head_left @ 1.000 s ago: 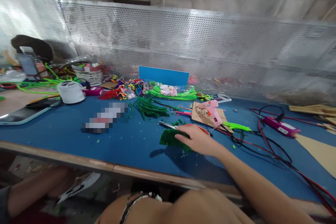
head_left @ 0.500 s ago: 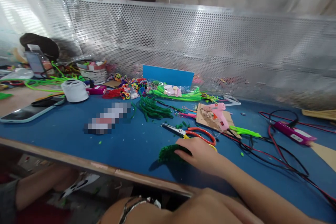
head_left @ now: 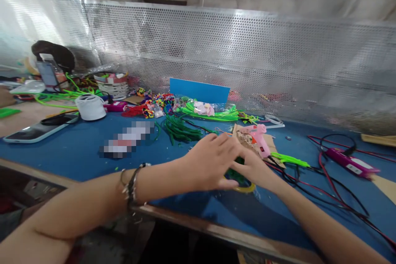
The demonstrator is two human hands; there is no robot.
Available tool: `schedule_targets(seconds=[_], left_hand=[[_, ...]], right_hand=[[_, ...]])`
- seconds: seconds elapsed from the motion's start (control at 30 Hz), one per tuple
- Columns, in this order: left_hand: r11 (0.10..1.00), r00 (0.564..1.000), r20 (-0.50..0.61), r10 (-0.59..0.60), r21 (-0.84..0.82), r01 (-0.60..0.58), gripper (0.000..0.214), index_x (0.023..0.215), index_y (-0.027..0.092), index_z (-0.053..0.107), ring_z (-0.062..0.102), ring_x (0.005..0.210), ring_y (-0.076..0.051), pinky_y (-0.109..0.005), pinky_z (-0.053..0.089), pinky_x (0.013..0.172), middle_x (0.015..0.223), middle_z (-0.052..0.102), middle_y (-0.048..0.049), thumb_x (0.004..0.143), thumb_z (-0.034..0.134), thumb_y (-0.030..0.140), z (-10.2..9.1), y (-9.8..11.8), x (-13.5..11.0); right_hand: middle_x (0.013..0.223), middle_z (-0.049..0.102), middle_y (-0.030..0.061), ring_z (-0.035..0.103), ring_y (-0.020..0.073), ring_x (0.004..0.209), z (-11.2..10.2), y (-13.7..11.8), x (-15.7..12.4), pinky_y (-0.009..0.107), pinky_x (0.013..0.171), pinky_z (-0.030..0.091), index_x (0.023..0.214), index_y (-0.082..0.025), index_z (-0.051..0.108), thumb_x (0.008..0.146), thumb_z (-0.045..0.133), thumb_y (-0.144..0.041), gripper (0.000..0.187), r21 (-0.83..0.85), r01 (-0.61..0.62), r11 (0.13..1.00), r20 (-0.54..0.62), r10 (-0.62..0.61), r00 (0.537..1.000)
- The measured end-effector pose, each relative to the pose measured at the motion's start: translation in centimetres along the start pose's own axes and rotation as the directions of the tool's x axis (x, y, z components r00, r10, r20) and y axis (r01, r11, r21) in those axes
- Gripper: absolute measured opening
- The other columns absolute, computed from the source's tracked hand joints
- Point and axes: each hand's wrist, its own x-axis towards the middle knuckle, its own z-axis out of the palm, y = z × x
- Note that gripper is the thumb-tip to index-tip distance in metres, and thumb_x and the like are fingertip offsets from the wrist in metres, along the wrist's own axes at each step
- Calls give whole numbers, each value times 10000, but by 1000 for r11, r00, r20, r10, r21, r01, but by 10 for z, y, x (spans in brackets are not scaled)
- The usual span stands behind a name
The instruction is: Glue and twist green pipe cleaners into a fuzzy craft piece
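My right hand [head_left: 258, 171] and my left hand [head_left: 213, 163] meet over the blue tabletop, fingers curled around a fuzzy dark green pipe-cleaner piece [head_left: 237, 170]. Most of that piece is hidden by the fingers. My left hand covers it from above and the left, its thumb apart below. Just under the hands shows a yellow handle loop of the scissors [head_left: 246, 189]; their blades are hidden. Beyond the hands lies a bundle of dark green pipe cleaners [head_left: 181, 128]. A pink glue gun [head_left: 261, 140] rests on cardboard right behind my right hand.
Black and red cables [head_left: 334, 189] run across the right side to a purple power strip [head_left: 351, 161]. At left are a phone [head_left: 34, 131] and a white roll [head_left: 90, 108]. Bright green pipe cleaners [head_left: 216, 113] lie along the back, before a perforated metal screen [head_left: 198, 41].
My left hand has come up from below the table edge to my right hand. My right hand has lifted the green piece up and to the right, over the scissors.
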Motion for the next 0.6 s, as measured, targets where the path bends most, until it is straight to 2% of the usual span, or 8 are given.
schedule_targets(seconds=[0.1, 0.2, 0.3, 0.37, 0.4, 0.47, 0.53, 0.6], left_hand=[[988, 992, 128, -1, 153, -18, 709, 1198, 40, 327, 459, 963, -254, -374, 304, 870, 1026, 527, -134, 662, 551, 446, 38, -16, -4], [986, 984, 178, -4, 164, -26, 621, 1189, 53, 317, 502, 834, -220, -329, 361, 727, 903, 550, -97, 713, 510, 402, 52, -19, -8], [985, 972, 221, -82, 168, 45, 444, 1045, 87, 428, 514, 774, -219, -309, 359, 605, 834, 551, -91, 746, 467, 413, 47, -20, -9], [979, 959, 243, -143, 179, 100, 280, 916, 110, 477, 522, 743, -220, -307, 355, 580, 781, 556, -87, 769, 441, 345, 42, -20, -8], [976, 954, 251, -164, 184, 119, 208, 869, 115, 487, 525, 728, -220, -310, 356, 577, 759, 558, -87, 779, 420, 290, 40, -20, -8], [976, 946, 274, -176, 171, 132, 152, 823, 118, 498, 531, 713, -223, -318, 363, 576, 742, 565, -93, 782, 383, 208, 39, -19, -8], [982, 936, 309, -168, 132, 132, 155, 821, 115, 507, 542, 713, -230, -325, 377, 574, 748, 576, -98, 774, 377, 184, 39, -16, -8], [987, 926, 342, -160, 86, 139, 169, 852, 115, 514, 557, 721, -236, -328, 394, 575, 767, 593, -101, 764, 383, 174, 39, -14, -9]], right_hand=[[987, 594, 60, 541, 155, 909, 5, 4, -1, 279, 805, 414, 943, -136, 506, 735, 453, -260, 248, 180, -101, 978, 88, 87, 992], [947, 599, 58, 553, 159, 869, 8, 3, -5, 284, 775, 430, 904, -137, 513, 730, 447, -258, 222, 235, -208, 949, 146, 176, 973], [939, 589, 65, 561, 162, 834, 8, 0, -11, 291, 730, 452, 980, -145, 468, 732, 460, -295, 289, 110, -163, 980, 42, 160, 986], [1019, 558, 98, 541, 195, 895, 8, -2, -15, 330, 754, 447, 1071, -143, 425, 716, 502, -357, 422, -123, -29, 992, -46, 23, 999], [1061, 537, 122, 519, 223, 940, 8, -3, -17, 362, 776, 436, 1098, -136, 419, 701, 522, -393, 484, -278, 58, 959, -63, -78, 995], [1082, 526, 152, 486, 263, 990, 9, -4, -19, 405, 817, 404, 1093, -116, 454, 688, 545, -419, 514, -563, 225, 796, -14, -281, 960], [967, 587, 137, 533, 239, 902, 12, -3, -19, 382, 792, 416, 1037, -103, 509, 732, 523, -332, 382, -723, 331, 607, 73, -409, 909], [819, 630, 98, 574, 187, 747, 13, -2, -20, 323, 720, 439, 975, -100, 551, 770, 451, -167, 237, -801, 387, 457, 143, -482, 865]])
